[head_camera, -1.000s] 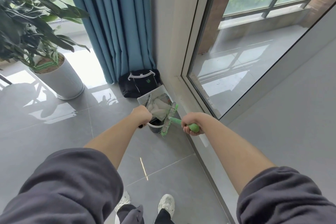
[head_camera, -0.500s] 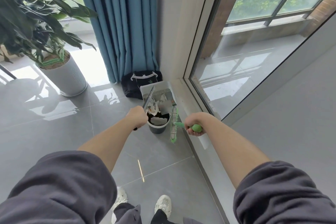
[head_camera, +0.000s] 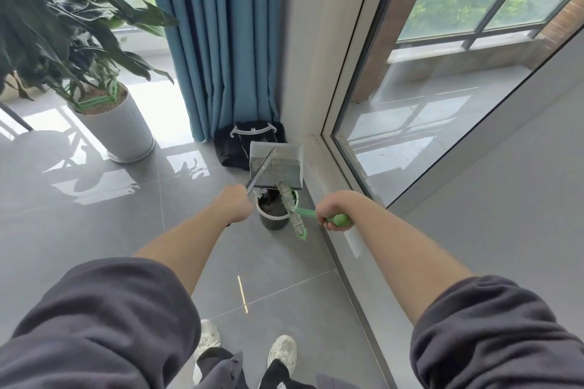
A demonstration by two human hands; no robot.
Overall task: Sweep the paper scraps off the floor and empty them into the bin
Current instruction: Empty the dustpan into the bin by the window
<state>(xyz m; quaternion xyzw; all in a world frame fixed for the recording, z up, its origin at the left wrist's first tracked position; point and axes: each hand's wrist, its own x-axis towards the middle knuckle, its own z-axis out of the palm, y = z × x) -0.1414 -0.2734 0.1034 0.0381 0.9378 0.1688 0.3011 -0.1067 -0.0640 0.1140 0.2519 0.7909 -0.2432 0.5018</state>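
Grey floor (head_camera: 94,230) spreads out around the small dark bin (head_camera: 273,219), which you have standing close against the sill of the glass door (head_camera: 442,104) on its right. The blue curtain (head_camera: 221,41) hangs behind the bin, and the potted plant (head_camera: 120,129) stands well off to the bin's left. A black bag (head_camera: 234,148) is slumped in the corner just behind the bin.

You hold the dustpan (head_camera: 278,167) directly above the bin, tipped steeply with its lip down over the far rim, so that what it carries slides straight in. Your left hand (head_camera: 235,207), just left of the bin, is curled in a fist round the pan's metal handle (head_camera: 260,174). The grip looks firm enough to hold that tilt.

The green brush (head_camera: 292,211) lies across the bin's right rim with its head reaching up to the pan's lip, probably to rake out whatever clings there. Your right hand (head_camera: 331,215), right of the bin, is wrapped round the brush's handle.

One white paper scrap (head_camera: 261,191) shows at the bin's far rim under the pan. No scraps show on the floor near the bin, so I judge you are nearly done emptying.
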